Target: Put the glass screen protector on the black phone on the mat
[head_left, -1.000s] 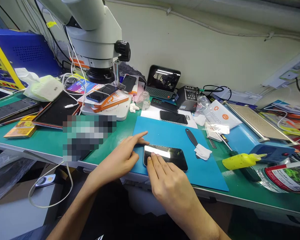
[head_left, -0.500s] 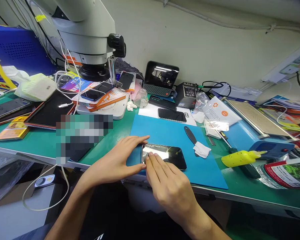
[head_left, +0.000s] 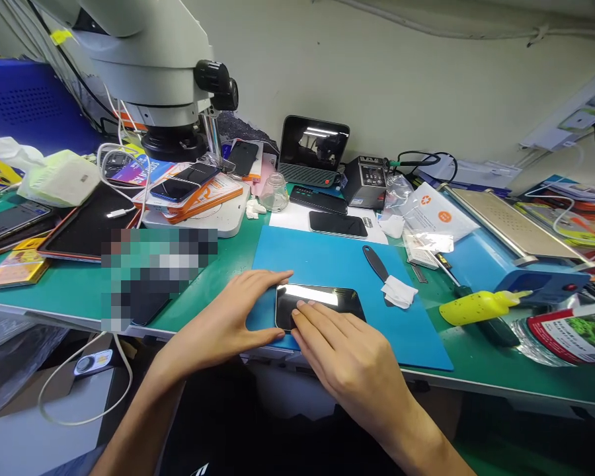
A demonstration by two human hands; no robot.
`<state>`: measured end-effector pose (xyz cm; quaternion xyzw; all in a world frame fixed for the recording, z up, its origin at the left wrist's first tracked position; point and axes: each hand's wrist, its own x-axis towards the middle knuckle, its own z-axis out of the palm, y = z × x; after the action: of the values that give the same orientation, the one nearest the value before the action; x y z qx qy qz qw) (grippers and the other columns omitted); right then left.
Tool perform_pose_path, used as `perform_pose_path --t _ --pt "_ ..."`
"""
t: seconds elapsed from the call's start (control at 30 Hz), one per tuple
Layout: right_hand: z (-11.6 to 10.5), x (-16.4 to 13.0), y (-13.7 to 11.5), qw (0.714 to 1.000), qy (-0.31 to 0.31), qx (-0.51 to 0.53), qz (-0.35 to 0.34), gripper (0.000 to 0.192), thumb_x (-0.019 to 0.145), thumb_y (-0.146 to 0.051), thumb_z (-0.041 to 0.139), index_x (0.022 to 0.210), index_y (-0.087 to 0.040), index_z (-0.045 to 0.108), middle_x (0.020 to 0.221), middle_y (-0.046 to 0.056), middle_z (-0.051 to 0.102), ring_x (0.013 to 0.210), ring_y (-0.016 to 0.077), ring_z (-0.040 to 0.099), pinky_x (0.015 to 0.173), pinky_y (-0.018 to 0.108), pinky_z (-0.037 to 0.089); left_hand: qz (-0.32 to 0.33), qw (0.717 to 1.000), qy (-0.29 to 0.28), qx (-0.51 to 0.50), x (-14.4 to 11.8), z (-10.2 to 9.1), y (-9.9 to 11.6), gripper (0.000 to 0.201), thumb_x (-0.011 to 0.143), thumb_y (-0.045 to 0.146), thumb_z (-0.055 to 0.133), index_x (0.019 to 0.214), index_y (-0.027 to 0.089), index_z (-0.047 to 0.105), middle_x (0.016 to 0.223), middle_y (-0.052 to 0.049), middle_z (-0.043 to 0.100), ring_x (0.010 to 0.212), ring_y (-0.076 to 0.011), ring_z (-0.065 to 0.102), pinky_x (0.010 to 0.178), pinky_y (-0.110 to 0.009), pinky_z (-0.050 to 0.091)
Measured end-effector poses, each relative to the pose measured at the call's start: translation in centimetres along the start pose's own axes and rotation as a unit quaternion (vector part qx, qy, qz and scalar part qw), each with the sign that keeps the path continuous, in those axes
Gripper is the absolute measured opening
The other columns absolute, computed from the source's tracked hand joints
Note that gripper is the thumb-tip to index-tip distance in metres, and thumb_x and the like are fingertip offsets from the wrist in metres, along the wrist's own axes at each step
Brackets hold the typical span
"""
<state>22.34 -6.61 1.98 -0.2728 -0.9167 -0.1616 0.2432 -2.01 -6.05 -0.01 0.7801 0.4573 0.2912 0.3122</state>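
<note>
The black glossy smartphone (head_left: 322,303) lies flat on the blue rectangular mat (head_left: 342,264). Left hand (head_left: 228,317) brackets its end in a wide grip; right hand (head_left: 347,357) presses flat, fingers extended. Uneven pressure may slide the smartphone toward the counter (head_left: 79,291) edge.

No legible text anywhere, only an orange round logo on the white packet (head_left: 435,210), wording too blurred

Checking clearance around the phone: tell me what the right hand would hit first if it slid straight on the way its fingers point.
The right hand already lies on the phone; past that, likely the left hand's forefinger, though depth is unclear.
</note>
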Motion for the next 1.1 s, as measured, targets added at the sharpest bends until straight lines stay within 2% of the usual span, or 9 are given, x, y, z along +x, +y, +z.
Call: perform_pose_path --t 0.3,0.5,0.77,0.97,1.1 --pt "0.3 -0.3 -0.6 0.998 -0.015 -0.048 -0.038 0.024 0.099 -0.002 0.062 0.114 -0.007 0.081 0.123 0.017 0.082 0.11 0.0319 0.081 0.075 0.04 0.068 -0.008 1.0 -0.013 -0.01 0.0 -0.3 0.0 0.077 0.097 0.026 0.071 0.164 0.038 0.035 0.162 -0.004 0.053 0.151 -0.028 0.046 0.13 -0.05 0.037" --pt "0.5 -0.6 -1.2 0.995 -0.018 -0.088 -0.047 0.025 0.099 -0.004 0.064 0.119 -0.002 0.079 0.123 0.021 0.081 0.109 0.035 0.082 0.077 0.042 0.069 -0.004 1.0 -0.005 -0.004 0.0 -0.1 0.1 0.075 0.098 0.026 0.071 0.163 0.037 0.036 0.16 -0.005 0.055 0.15 -0.0292 0.048 0.128 -0.051 0.039" --pt "1.0 -0.9 -1.0 0.996 0.008 -0.083 -0.038 0.024 0.099 -0.007 0.068 0.12 -0.003 0.078 0.123 0.019 0.082 0.108 0.0318 0.082 0.076 0.04 0.068 0.006 1.0 0.007 0.001 0.2 0.3 0.1 0.072 0.1 0.035 0.073 0.162 0.037 0.035 0.157 -0.004 0.057 0.15 -0.0264 0.046 0.127 -0.047 0.038" --pt "1.4 -1.2 -0.7 0.996 0.047 -0.062 -0.035 0.022 0.099 -0.009 0.071 0.12 -0.004 0.077 0.122 0.019 0.082 0.11 0.0301 0.081 0.081 0.04 0.066 0.014 1.0 0.028 0.006 0.2 0.6 0.2 0.062 0.102 0.038 0.072 0.157 0.036 0.043 0.156 -0.004 0.058 0.149 -0.0255 0.049 0.127 -0.046 0.037" --pt "0.5 -1.0 0.7 0.998 0.067 0.012 0.019 0.023 0.102 -0.019 0.072 0.123 -0.01 0.075 0.119 0.013 0.084 0.11 0.0259 0.081 0.09 0.039 0.064 -0.015 0.999 0.038 -0.021 0.4 0.5 0.3 0.063 0.101 0.039 0.072 0.157 0.036 0.043 0.153 -0.005 0.062 0.146 -0.0274 0.053 0.126 -0.048 0.039"
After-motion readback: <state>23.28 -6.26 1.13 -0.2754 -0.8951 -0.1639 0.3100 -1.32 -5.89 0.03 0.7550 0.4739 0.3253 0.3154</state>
